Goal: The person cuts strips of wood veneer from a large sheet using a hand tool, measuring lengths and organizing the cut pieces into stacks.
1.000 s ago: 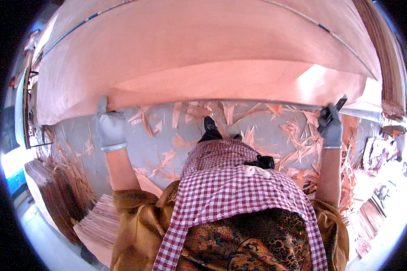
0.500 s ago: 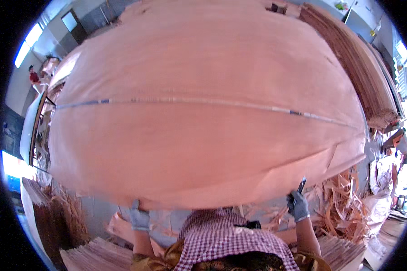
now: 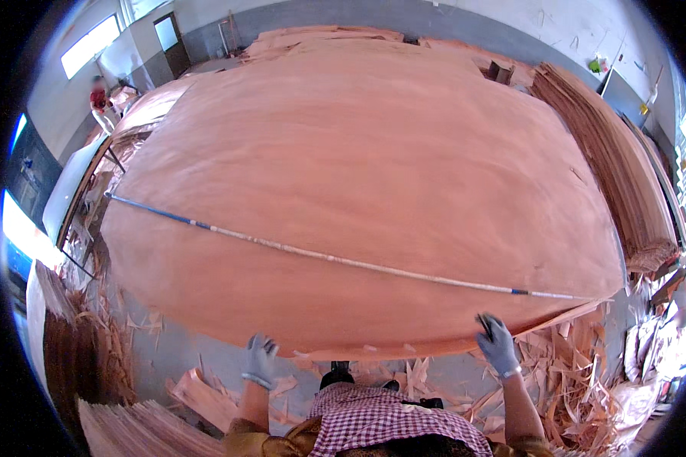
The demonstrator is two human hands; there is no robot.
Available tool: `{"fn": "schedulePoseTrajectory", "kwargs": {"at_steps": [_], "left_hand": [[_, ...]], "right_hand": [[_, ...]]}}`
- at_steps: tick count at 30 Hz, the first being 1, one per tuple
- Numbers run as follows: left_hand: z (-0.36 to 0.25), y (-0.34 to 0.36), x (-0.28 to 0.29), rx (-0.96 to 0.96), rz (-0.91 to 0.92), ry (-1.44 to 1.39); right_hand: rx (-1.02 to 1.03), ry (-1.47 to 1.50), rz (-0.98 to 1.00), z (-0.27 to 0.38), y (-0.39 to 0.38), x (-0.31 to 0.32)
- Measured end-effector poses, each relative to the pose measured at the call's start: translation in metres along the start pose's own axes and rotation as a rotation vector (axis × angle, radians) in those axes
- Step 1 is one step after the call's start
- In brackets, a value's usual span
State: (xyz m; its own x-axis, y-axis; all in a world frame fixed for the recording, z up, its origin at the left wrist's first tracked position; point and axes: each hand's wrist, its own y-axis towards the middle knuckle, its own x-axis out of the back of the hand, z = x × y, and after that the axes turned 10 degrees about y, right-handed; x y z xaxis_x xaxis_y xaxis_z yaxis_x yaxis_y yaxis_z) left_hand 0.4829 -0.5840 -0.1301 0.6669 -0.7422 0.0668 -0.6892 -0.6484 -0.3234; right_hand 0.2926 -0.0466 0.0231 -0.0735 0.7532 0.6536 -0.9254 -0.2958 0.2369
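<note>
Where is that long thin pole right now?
In the head view the long thin pole lies across the big veneer sheet, slanting from upper left down to the right edge, just beyond the left hand and right hand.

Floor scraps [image 3: 564, 381], stacked veneer [image 3: 625, 183], doorway [image 3: 168, 34]

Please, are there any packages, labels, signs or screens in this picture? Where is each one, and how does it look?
None can be told. Only bare things show: a large veneer sheet, a long thin rod across it, veneer stacks at the right, scraps on the floor.
</note>
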Motion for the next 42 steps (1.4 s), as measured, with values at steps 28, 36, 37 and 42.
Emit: {"fn": "schedulePoseTrajectory", "kwargs": {"at_steps": [28,36,37,42], "left_hand": [[-0.1,0.131,-0.105,0.323,0.031,-0.198],[-0.025,0.099,-0.037,-0.015,0.017,0.146],[-0.04,0.082,-0.079,0.225,-0.024,0.018],[0.038,0.068,-0.012,0.425,-0.114,-0.287]], "right_hand": [[-0.106,0.438,0.901,0.079,0.127,-0.058],[-0.268,0.389,1.007,0.072,0.121,-0.008],[-0.316,0.37,0.999,0.068,0.122,0.004],[-0.264,0.427,0.913,0.094,0.14,-0.022]]}}
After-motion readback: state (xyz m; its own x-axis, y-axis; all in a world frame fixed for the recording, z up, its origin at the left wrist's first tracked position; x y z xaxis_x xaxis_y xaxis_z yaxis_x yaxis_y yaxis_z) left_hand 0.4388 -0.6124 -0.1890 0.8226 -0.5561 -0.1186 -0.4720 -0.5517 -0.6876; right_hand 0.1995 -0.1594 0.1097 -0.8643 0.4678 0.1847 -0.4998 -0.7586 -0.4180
